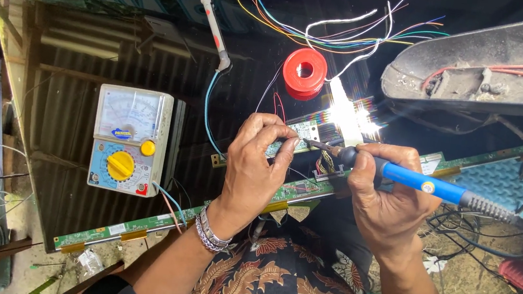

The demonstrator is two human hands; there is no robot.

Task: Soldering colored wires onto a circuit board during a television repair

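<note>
A large dark glossy display panel (85,81) is lying flat and filling the left and middle of the view, mirroring a corrugated roof. Along its near edge a long green circuit board strip (134,226) is running diagonally up towards the right. An analog multimeter (130,140) with a yellow dial is resting on the panel, well left of the hands. The right hand (383,203) is closing in a full grip around the blue handle of a soldering iron (431,187), its tip touching down on the board between the two hands. The left hand (258,166) is pinching its fingertips together at the same spot, though what it is gripping is too small to tell. A red solder spool (304,73) is sitting just beyond, beside loose coloured wires (327,33).
</note>
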